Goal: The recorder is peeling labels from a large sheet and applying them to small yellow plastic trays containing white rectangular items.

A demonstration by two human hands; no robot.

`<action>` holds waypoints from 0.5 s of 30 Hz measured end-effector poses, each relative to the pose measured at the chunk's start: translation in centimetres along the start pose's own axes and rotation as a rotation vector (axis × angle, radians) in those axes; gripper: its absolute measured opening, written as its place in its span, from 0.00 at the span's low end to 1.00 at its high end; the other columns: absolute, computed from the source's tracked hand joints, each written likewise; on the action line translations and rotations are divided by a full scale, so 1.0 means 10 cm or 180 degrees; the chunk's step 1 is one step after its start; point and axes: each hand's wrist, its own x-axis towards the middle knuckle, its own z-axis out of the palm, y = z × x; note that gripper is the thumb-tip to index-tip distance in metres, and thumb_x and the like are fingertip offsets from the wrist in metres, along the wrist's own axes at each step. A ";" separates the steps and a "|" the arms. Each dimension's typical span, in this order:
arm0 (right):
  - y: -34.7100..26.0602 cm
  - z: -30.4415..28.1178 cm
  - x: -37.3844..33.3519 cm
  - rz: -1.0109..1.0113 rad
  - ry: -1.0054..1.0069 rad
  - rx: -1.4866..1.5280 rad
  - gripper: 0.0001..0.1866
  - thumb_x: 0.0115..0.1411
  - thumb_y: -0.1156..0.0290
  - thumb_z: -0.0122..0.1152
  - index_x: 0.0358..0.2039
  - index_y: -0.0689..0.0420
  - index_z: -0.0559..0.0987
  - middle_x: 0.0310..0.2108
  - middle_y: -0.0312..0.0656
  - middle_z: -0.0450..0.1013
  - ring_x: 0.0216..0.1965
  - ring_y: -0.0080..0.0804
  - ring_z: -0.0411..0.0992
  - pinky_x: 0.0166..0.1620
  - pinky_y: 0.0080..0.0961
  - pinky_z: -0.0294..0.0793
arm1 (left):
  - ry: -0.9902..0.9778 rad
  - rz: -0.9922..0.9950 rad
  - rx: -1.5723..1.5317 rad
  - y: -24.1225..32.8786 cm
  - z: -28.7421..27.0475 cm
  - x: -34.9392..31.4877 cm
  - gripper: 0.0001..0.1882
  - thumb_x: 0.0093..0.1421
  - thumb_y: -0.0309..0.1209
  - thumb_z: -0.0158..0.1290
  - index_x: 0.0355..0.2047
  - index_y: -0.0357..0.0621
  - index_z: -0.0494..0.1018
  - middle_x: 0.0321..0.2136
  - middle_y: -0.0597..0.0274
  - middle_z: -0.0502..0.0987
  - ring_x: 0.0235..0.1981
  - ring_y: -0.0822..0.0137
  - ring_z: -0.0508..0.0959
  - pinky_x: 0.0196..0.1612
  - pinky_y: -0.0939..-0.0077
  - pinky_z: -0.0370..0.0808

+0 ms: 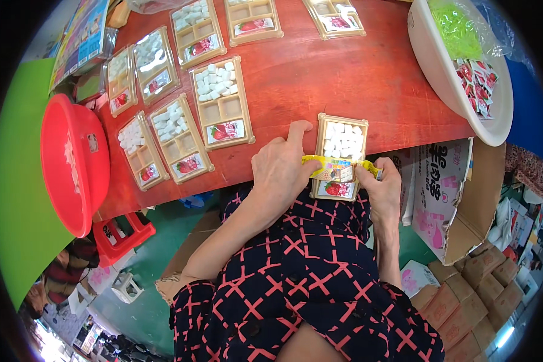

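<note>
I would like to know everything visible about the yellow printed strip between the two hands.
The yellow printed strip looks thin and flexible, like glossy film, with small multicoloured pictures facing up. It stretches crosswise over the beige rectangular plastic tray. The left hand touches its left end; the right hand pinches its right end. Its underside is hidden.

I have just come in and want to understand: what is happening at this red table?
A person is handling a yellow printed strip, left hand and right hand at its ends, over a divided tray at the near edge of the red table. The tray holds white cubes and a strawberry-printed sachet. Similar trays lie farther left and ahead.
</note>
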 end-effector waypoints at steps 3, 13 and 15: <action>0.02 -0.03 0.02 0.0003 -0.0207 0.0493 0.16 0.51 0.77 0.64 0.22 0.53 0.62 0.21 0.28 0.62 0.24 0.12 0.59 0.26 0.13 0.60 | -0.0057 0.0060 -0.0020 0.00 -0.04 0.02 0.30 0.45 0.31 0.64 0.48 0.46 0.65 0.19 0.60 0.75 0.25 0.58 0.77 0.29 0.64 0.70; -0.27 -0.04 0.06 -0.0807 -0.0752 0.1559 0.19 0.50 0.80 0.61 0.20 0.50 0.58 0.21 0.28 0.63 0.24 0.11 0.59 0.29 0.12 0.60 | 0.1224 0.0527 -0.0662 0.13 -0.29 -0.09 0.25 0.43 0.29 0.65 0.39 0.40 0.65 0.41 0.47 0.68 0.45 0.52 0.68 0.47 0.63 0.66; -0.34 0.05 0.03 -0.1019 -0.0596 0.1367 0.20 0.50 0.83 0.60 0.21 0.50 0.57 0.22 0.30 0.64 0.25 0.11 0.59 0.30 0.12 0.60 | 0.1238 0.0408 -0.0252 0.14 -0.31 -0.12 0.19 0.46 0.28 0.63 0.35 0.38 0.66 0.43 0.50 0.68 0.47 0.56 0.68 0.49 0.64 0.66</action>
